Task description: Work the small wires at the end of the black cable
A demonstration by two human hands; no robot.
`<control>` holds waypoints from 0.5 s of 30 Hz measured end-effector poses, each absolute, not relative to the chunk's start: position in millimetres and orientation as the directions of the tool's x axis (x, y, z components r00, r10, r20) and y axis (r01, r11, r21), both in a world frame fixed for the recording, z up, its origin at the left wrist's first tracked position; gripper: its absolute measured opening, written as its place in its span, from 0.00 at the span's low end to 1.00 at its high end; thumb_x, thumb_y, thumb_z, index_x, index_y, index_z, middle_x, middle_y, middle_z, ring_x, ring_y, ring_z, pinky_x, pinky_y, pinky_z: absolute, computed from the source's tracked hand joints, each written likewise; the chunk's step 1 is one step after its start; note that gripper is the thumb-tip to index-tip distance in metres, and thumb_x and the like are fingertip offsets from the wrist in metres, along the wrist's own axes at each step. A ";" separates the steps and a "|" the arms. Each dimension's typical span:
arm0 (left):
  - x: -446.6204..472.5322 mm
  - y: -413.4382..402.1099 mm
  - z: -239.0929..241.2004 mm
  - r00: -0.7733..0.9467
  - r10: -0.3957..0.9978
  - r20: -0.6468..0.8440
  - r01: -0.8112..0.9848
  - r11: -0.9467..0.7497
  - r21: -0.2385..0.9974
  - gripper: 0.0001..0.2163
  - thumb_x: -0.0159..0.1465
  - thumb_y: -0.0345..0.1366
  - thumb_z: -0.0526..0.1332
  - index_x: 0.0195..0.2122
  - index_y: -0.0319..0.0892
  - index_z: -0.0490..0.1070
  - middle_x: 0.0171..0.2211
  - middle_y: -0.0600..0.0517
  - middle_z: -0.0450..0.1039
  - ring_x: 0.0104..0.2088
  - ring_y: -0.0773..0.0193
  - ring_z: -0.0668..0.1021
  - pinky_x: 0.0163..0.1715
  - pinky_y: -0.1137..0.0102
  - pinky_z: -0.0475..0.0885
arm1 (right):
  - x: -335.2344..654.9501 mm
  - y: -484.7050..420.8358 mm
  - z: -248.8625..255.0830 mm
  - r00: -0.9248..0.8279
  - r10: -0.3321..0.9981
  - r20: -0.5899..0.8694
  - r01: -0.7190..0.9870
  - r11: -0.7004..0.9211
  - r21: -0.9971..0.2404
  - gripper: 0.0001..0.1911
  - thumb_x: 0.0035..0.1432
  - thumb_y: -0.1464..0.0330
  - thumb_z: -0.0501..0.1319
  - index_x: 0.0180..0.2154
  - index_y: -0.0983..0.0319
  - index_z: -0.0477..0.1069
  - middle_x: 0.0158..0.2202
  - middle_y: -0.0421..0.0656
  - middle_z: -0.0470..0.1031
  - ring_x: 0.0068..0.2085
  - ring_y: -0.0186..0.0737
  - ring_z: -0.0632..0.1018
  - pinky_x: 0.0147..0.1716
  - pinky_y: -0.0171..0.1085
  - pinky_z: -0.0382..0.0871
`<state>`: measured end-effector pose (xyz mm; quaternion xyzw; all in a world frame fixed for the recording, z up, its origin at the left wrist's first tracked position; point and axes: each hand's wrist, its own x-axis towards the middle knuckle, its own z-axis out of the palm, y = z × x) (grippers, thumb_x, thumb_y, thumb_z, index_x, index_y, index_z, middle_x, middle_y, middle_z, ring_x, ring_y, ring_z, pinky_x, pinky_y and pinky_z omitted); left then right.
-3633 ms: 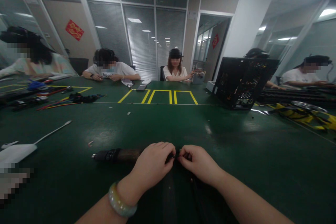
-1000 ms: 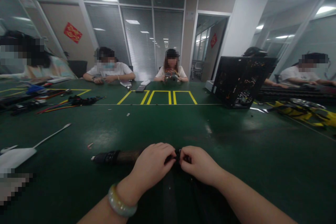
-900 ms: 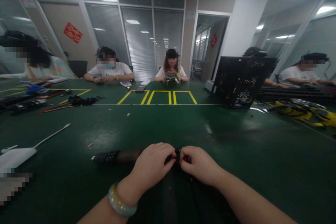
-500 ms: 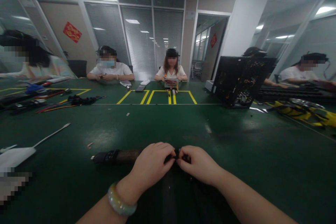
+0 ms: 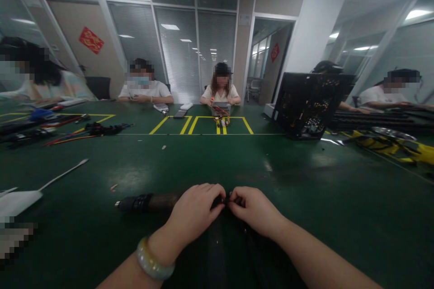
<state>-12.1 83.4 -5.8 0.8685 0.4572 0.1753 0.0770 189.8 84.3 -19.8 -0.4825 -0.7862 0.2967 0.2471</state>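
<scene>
Head view: one dark tool [image 5: 152, 202] at left hand [image 5: 195, 210]

It juts left from that grip, on the tabletop [image 5: 305, 180]. Right hand [image 5: 254, 210] almost touches left; what either pinches, I cannot tell. Far: one black case [image 5: 303, 113], five people [image 5: 222, 95].

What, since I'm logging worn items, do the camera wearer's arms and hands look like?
The left hand and right hand are ungloved, with no sleeves in view. A thick, rounded, glossy pale green and amber bangle rings the left wrist; none shows on the right.
</scene>
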 end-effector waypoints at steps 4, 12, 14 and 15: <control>-12.4 81.8 -5.9 0.501 0.838 0.218 0.794 -0.545 0.269 0.07 0.61 0.35 0.61 0.41 0.47 0.67 0.36 0.55 0.72 0.38 0.61 0.74 0.39 0.66 0.65 | 190.0 84.6 -20.2 -0.398 0.912 0.102 0.615 0.348 -0.707 0.04 0.57 0.69 0.59 0.31 0.61 0.72 0.27 0.37 0.73 0.28 0.33 0.72 0.26 0.30 0.58; -12.0 80.2 -2.4 0.509 0.832 0.221 0.790 -0.553 0.264 0.06 0.61 0.35 0.61 0.40 0.47 0.67 0.35 0.55 0.71 0.38 0.61 0.74 0.38 0.66 0.65 | 188.5 84.8 -18.0 -0.402 0.911 0.089 0.616 0.341 -0.711 0.04 0.58 0.70 0.60 0.32 0.61 0.73 0.28 0.38 0.74 0.28 0.33 0.73 0.27 0.30 0.59; -11.8 80.5 -1.7 0.511 0.833 0.214 0.791 -0.552 0.263 0.06 0.61 0.34 0.60 0.39 0.47 0.67 0.35 0.55 0.71 0.38 0.61 0.73 0.38 0.66 0.65 | 188.5 85.0 -18.5 -0.403 0.911 0.081 0.617 0.337 -0.711 0.04 0.58 0.69 0.60 0.32 0.61 0.73 0.28 0.38 0.74 0.29 0.33 0.73 0.27 0.31 0.59; -11.6 80.6 -1.5 0.513 0.832 0.212 0.790 -0.554 0.262 0.06 0.61 0.33 0.60 0.39 0.47 0.67 0.35 0.55 0.71 0.38 0.61 0.73 0.38 0.66 0.65 | 188.5 85.1 -18.7 -0.404 0.911 0.077 0.616 0.334 -0.714 0.04 0.58 0.69 0.60 0.33 0.61 0.73 0.28 0.38 0.75 0.29 0.33 0.73 0.27 0.31 0.60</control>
